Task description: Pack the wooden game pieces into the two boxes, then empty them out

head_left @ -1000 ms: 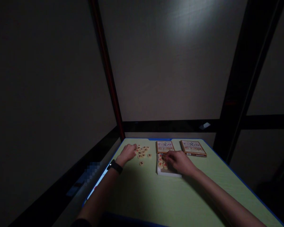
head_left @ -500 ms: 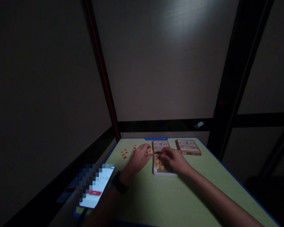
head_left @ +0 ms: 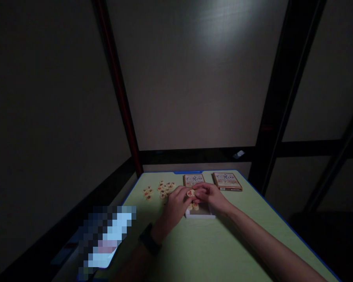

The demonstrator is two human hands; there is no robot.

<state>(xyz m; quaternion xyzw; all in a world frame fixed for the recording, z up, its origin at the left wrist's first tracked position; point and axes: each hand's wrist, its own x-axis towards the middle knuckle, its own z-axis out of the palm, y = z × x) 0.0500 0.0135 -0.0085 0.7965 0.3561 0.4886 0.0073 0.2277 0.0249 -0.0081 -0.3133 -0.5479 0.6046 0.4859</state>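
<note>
Above the shallow white box (head_left: pixel 200 216), my two hands meet at a round Chinese chess piece (head_left: pixel 191 193) with a red character on its face. My left hand (head_left: pixel 175 204), with a dark watch on its wrist, grips the piece from the left. From the right, the fingertips of my right hand (head_left: pixel 213 197) close on the same piece. Below them, a few red-marked pieces (head_left: pixel 195 206) lie in the left part of the box; my hands cover its far side. Left of my left hand, several loose pieces (head_left: pixel 164 188) lie on the green table (head_left: pixel 241 239).
A smaller cluster of pieces (head_left: pixel 147 193) lies further left. Two patterned flat boxes, one behind my hands (head_left: pixel 193 179) and one to the right (head_left: pixel 227 181), are near the far edge. A lit, pixelated phone (head_left: pixel 110 243) is at the left table edge.
My left hand has moved right with the chess piece, uncovering more loose pieces on the table. My right hand has come up from inside the box to the same piece.
</note>
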